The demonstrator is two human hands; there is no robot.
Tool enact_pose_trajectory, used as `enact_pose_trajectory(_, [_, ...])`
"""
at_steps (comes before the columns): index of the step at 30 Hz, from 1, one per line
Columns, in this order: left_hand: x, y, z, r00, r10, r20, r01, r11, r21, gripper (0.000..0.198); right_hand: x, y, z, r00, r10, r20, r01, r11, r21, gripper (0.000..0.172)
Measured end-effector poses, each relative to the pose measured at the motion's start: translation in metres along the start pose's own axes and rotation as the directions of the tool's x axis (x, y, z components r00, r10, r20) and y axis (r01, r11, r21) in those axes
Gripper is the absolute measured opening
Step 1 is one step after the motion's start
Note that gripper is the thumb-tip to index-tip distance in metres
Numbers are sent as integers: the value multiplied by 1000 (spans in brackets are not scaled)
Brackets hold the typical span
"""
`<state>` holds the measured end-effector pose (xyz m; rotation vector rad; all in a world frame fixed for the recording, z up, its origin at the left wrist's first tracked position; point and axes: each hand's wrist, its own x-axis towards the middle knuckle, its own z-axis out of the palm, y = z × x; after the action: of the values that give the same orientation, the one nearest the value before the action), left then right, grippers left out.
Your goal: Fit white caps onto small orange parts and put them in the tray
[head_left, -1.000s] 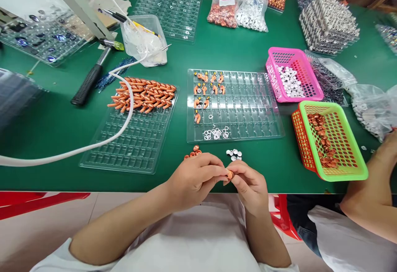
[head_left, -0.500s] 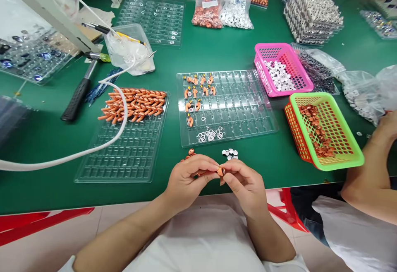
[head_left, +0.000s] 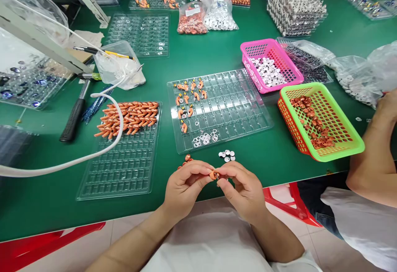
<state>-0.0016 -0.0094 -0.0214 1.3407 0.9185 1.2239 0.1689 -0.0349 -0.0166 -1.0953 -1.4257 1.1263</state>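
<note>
Between my two hands, near the table's front edge, is a small orange part [head_left: 213, 175]. My left hand [head_left: 187, 185] pinches it from the left, and the fingertips of my right hand [head_left: 242, 187] close on its right side, where something dark and shiny shows. Several orange caps [head_left: 187, 158] lie just beyond my left hand, partly hidden by it. Small white discs [head_left: 227, 155] lie beyond my right hand. Farther back, a clear compartment tray [head_left: 229, 106] holds curved orange pieces [head_left: 184, 127] at its left and white rings [head_left: 205, 138] at its front.
A tray of orange tubes [head_left: 127, 116], a white cable [head_left: 119, 127] and a hammer [head_left: 76, 112] are on the left. A pink basket [head_left: 245, 50] and a green basket [head_left: 356, 143] stand right. Another person's arm [head_left: 376, 156] rests at the far right.
The view has shifted and tilted slightly. Both hands still hold the orange part, which has turned a little between the fingertips, and more of its shiny end shows.
</note>
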Motion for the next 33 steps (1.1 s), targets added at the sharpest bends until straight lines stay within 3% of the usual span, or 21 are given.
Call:
enact_pose_trajectory(17, [0, 1, 1, 1000, -5, 7, 5, 1000, 0, 10, 0, -3, 1, 994, -106, -23, 103, 989, -105, 30])
enact_pose_trajectory(22, [-3, 1, 0, 999, -14, 31, 14, 1000, -17, 20, 1, -6, 1, 981, -189, -30, 182, 968, -175, 34])
enact_pose_trajectory(25, [-6, 0, -3, 997, -16, 70, 12, 998, 57, 31, 2, -7, 1, 972, -236, -25, 223, 946, -235, 34])
enact_pose_trajectory(29, [-4, 0, -7, 973, 149, 174, -190, 950, 249, 47, 3, -7, 0, 968, -251, -2, 241, 932, -271, 29])
enact_pose_trajectory(33, [0, 3, -6, 943, 265, 200, -320, 888, 332, 45, 4, -6, 0, 969, -248, 1, 239, 932, -272, 27])
